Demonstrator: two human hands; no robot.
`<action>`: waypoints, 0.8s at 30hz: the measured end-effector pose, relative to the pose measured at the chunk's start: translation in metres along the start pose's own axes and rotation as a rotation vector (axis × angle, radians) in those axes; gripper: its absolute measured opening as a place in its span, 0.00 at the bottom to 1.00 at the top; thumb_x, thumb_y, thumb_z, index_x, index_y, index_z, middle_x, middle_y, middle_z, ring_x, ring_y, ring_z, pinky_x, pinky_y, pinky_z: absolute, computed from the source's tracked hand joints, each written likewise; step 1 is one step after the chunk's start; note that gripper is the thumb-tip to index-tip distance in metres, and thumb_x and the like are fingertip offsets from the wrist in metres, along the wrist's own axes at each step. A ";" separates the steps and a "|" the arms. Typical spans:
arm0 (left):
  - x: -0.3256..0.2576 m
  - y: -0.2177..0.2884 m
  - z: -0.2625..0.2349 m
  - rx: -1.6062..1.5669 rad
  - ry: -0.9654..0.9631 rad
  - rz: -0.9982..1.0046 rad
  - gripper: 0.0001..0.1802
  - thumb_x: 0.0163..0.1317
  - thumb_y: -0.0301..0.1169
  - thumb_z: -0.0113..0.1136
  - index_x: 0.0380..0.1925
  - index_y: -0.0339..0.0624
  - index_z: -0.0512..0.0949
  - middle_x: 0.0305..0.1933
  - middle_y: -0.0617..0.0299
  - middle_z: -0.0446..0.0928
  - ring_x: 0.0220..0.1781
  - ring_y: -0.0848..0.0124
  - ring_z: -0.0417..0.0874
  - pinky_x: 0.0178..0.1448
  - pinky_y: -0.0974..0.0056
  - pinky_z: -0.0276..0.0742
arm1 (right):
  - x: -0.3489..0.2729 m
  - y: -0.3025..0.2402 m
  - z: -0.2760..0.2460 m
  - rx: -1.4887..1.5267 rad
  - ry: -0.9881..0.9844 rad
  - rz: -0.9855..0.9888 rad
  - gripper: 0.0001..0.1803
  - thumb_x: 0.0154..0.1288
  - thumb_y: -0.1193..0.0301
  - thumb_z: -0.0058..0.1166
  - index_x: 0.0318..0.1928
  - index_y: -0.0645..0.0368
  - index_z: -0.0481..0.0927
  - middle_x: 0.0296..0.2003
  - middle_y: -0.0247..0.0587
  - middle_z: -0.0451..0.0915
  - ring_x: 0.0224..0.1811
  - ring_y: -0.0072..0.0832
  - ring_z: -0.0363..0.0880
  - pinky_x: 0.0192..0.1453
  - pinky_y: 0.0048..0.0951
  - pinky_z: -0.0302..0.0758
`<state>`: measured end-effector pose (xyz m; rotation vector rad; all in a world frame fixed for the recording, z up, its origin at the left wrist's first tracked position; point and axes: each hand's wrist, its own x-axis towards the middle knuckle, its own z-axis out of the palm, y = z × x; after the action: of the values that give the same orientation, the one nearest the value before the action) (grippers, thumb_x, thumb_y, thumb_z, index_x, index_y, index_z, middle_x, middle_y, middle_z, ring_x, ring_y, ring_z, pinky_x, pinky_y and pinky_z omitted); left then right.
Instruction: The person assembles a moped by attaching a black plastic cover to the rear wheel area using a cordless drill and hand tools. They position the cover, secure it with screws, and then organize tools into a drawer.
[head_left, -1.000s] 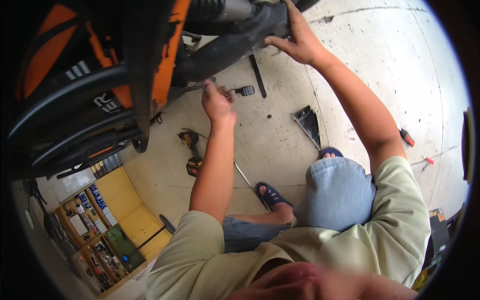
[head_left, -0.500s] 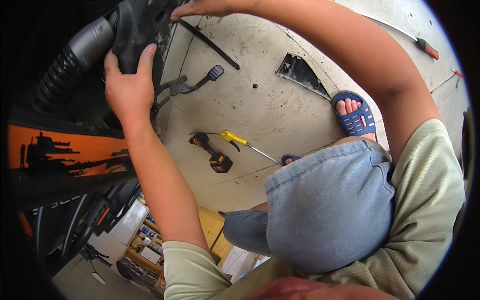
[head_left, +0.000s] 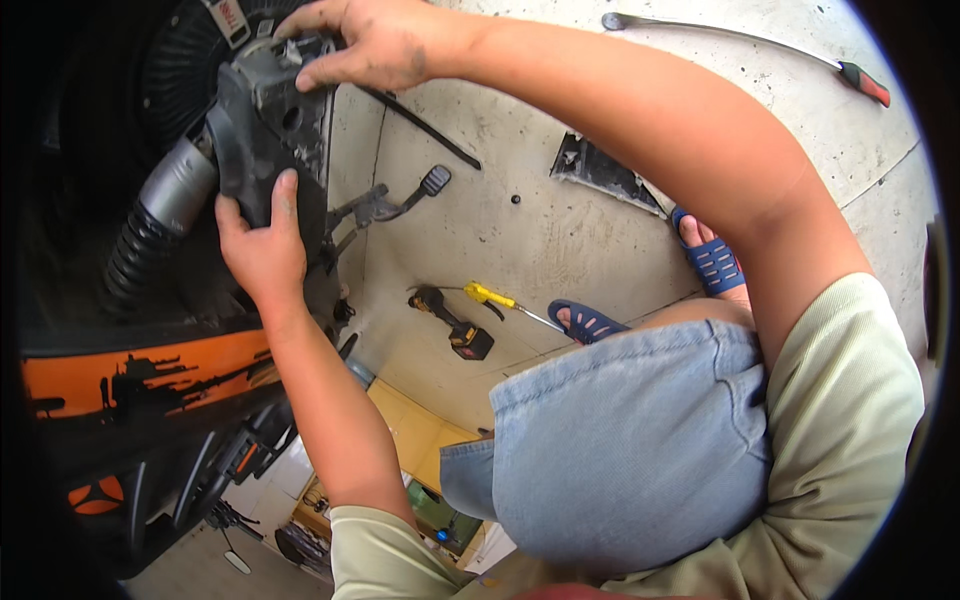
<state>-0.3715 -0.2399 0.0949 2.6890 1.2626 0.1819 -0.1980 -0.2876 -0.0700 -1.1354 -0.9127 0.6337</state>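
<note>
A dark grey engine part [head_left: 268, 130] sits on the side of a black and orange motorcycle [head_left: 130, 370] at the left. My left hand [head_left: 262, 245] presses flat against the lower side of that part, fingers together and pointing up. My right hand [head_left: 368, 42] reaches across from the right and grips the part's top edge with curled fingers. A grey corrugated hose [head_left: 155, 225] runs down from the part on its left.
On the concrete floor lie a black and yellow cordless drill [head_left: 452, 322], a yellow-handled screwdriver [head_left: 502, 301], a black plastic panel [head_left: 605, 172], a foot lever [head_left: 395, 203] and a long red-handled tool [head_left: 760, 42]. My blue sandals [head_left: 712, 262] rest near them.
The view has swung closer to the engine part. My left hand has slid lower on it, and my right hand now grips its top edge.
</note>
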 end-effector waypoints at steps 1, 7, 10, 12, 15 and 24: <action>-0.001 -0.004 -0.001 -0.059 -0.010 -0.003 0.26 0.54 0.36 0.72 0.47 0.30 0.76 0.44 0.55 0.80 0.44 0.71 0.78 0.54 0.66 0.72 | -0.003 -0.002 0.005 -0.005 0.030 -0.013 0.29 0.55 0.57 0.65 0.56 0.54 0.78 0.44 0.53 0.82 0.47 0.44 0.81 0.54 0.34 0.76; 0.006 0.003 -0.002 0.043 -0.025 0.023 0.26 0.54 0.38 0.72 0.44 0.28 0.76 0.44 0.51 0.81 0.43 0.68 0.79 0.53 0.64 0.72 | -0.001 -0.012 -0.014 0.479 -0.120 0.074 0.24 0.54 0.78 0.61 0.53 0.68 0.74 0.36 0.47 0.82 0.39 0.28 0.81 0.46 0.27 0.76; 0.012 0.001 0.003 0.096 0.015 0.024 0.26 0.53 0.40 0.73 0.40 0.26 0.77 0.42 0.48 0.81 0.42 0.66 0.79 0.53 0.63 0.72 | -0.005 -0.012 -0.014 0.622 -0.142 0.129 0.26 0.55 0.76 0.62 0.55 0.67 0.73 0.38 0.45 0.82 0.40 0.29 0.80 0.48 0.28 0.76; 0.014 -0.006 0.000 0.115 0.000 0.020 0.26 0.54 0.40 0.73 0.40 0.26 0.77 0.42 0.48 0.81 0.42 0.67 0.79 0.53 0.63 0.72 | -0.007 -0.012 -0.015 0.544 -0.125 0.095 0.25 0.56 0.76 0.61 0.55 0.67 0.73 0.38 0.46 0.82 0.40 0.28 0.80 0.48 0.27 0.76; 0.010 -0.006 0.000 -0.101 0.011 0.050 0.24 0.55 0.37 0.72 0.40 0.26 0.77 0.42 0.53 0.81 0.42 0.70 0.78 0.53 0.67 0.72 | -0.013 -0.031 -0.020 0.511 -0.122 0.129 0.25 0.57 0.74 0.60 0.55 0.69 0.73 0.40 0.48 0.82 0.42 0.30 0.80 0.51 0.28 0.76; 0.007 -0.005 0.005 -0.250 0.107 0.082 0.24 0.54 0.35 0.73 0.40 0.25 0.77 0.42 0.55 0.81 0.42 0.72 0.78 0.52 0.68 0.72 | -0.007 -0.034 -0.013 0.401 -0.070 0.059 0.25 0.61 0.70 0.59 0.56 0.69 0.73 0.40 0.47 0.82 0.42 0.29 0.80 0.50 0.27 0.76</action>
<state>-0.3700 -0.2317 0.0897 2.5451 1.0760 0.4667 -0.1913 -0.3104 -0.0412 -0.7857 -0.7698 0.8656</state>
